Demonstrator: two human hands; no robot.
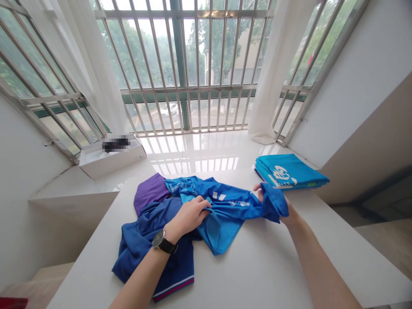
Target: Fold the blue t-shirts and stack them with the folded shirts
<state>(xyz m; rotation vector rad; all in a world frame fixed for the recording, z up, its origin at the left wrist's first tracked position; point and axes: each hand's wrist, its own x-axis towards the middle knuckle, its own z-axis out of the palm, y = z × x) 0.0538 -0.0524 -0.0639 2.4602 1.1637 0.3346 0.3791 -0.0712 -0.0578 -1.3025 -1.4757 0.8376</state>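
Head cam: left hand (189,216) gripping a bright blue shirt (225,214), right hand (289,216) fingers closed on its bunched sleeve (273,201), shirt crumpled on a white table (267,270) over a darker blue shirt (144,244).

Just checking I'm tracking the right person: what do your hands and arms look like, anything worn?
The left hand and right hand are gloveless, and no sleeves show. The left wrist wears a wristwatch with a round dark face and black strap; the right wrist shows no watch.
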